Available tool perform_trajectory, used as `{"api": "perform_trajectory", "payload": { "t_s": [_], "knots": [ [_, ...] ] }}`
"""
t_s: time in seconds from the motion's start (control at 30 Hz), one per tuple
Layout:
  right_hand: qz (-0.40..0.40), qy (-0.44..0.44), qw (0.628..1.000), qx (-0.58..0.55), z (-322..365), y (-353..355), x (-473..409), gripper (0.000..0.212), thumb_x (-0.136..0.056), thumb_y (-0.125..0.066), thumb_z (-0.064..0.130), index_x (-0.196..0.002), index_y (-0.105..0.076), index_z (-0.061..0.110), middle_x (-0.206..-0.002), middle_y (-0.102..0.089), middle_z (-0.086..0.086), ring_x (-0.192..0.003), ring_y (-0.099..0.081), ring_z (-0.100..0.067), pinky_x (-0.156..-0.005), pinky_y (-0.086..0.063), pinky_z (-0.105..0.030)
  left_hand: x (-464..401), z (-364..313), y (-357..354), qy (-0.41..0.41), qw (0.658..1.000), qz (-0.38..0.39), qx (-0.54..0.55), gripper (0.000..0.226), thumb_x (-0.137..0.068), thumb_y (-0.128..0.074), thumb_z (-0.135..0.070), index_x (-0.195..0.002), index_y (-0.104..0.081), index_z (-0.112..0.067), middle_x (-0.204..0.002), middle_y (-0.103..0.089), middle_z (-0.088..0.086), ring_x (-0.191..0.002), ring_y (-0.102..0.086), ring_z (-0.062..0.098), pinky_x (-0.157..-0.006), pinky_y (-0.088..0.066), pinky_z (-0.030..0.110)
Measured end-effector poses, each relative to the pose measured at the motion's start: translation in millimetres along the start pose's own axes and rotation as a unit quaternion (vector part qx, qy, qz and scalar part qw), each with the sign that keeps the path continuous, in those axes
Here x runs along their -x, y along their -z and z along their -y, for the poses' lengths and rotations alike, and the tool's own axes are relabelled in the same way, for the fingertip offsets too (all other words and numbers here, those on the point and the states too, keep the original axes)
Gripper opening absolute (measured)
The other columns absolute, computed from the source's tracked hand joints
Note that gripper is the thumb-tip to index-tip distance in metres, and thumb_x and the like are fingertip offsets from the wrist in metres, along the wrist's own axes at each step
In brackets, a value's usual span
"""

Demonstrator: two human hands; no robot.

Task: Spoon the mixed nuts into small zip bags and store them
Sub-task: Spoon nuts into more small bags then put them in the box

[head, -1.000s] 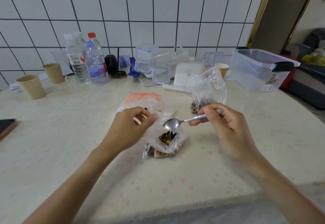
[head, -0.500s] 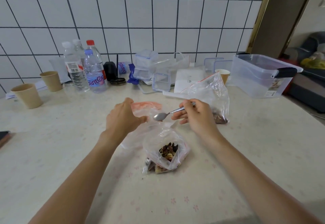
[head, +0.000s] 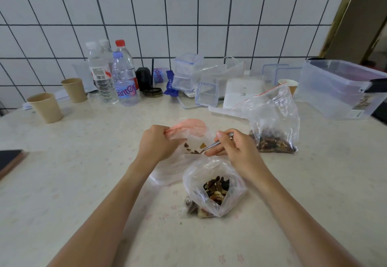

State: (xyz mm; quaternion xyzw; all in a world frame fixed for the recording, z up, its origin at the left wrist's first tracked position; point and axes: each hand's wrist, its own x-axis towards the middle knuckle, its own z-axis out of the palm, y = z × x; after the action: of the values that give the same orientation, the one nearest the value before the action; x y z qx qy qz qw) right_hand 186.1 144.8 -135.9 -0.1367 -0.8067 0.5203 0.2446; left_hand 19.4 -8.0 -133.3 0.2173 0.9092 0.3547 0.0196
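Two paper cups [head: 45,107] sit far left on the bench [head: 83,183], then a bunch of water bottles [head: 114,74] by the tiled wall. Moving in, the left hand [head: 157,143] has its grip pinched on the rim of a small zip bag [head: 188,137] with a pink strip, holding it open, and only a few nuts are in it so far. The right hand [head: 232,151] grips the spoon [head: 211,146], its bowl tipped into that bag. Near, an open bag of mixed nuts [head: 215,189] looks like the supply. Right of that, another bag [head: 272,132] stands with nuts in it, mouth unsealed I think. So filling's midway; sealing and storing are left, probably in the clear tub [head: 343,90] far right. Loose lids and boxes [head: 196,82] clutter the far side but nothing's really blocking.
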Motion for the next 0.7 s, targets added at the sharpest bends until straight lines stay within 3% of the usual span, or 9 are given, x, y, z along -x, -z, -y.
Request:
{"api": "perform_trajectory", "payload": {
  "t_s": [0.1,0.3,0.43,0.7],
  "knots": [
    [-0.012,0.002,1.000,-0.007,2,0,3,0.031,-0.107,-0.050,0.038,-0.099,-0.063,0.011,-0.078,-0.080,0.004,-0.082,-0.077,-0.009,-0.090,-0.059,-0.037,3,0,0,-0.030,0.997,-0.033,0.058,0.037,-0.090,-0.068,-0.029,-0.061,-0.055,-0.010,-0.057,-0.051,0.008,-0.058,-0.043,0.025,-0.053,-0.033,0.033],
    [-0.066,-0.029,0.997,-0.016,3,-1,2,0.033,-0.107,-0.051,0.035,-0.098,-0.062,0.005,-0.077,-0.080,-0.002,-0.077,-0.078,-0.011,-0.085,-0.061,-0.034,6,-9,-4,-0.047,0.987,-0.022,0.149,0.007,-0.095,-0.066,-0.016,-0.092,-0.072,-0.019,-0.081,-0.073,0.000,-0.066,-0.059,0.014,-0.057,-0.041,0.027],
    [-0.072,-0.020,0.997,-0.008,4,-1,2,0.032,-0.108,-0.050,0.035,-0.098,-0.063,0.007,-0.077,-0.080,-0.001,-0.078,-0.077,-0.011,-0.085,-0.062,-0.039,4,-11,-5,-0.013,0.978,0.007,0.208,0.021,-0.086,-0.079,-0.016,-0.095,-0.068,-0.031,-0.087,-0.073,-0.009,-0.083,-0.066,0.010,-0.064,-0.044,0.025],
    [-0.093,0.034,0.995,0.008,3,-3,3,0.031,-0.107,-0.051,0.040,-0.093,-0.061,0.014,-0.075,-0.079,0.006,-0.077,-0.077,-0.009,-0.086,-0.060,-0.046,7,-12,-5,-0.022,0.977,0.004,0.211,0.023,-0.081,-0.083,-0.016,-0.088,-0.071,-0.035,-0.075,-0.073,-0.010,-0.072,-0.062,0.008,-0.060,-0.042,0.023]
  ]
}}
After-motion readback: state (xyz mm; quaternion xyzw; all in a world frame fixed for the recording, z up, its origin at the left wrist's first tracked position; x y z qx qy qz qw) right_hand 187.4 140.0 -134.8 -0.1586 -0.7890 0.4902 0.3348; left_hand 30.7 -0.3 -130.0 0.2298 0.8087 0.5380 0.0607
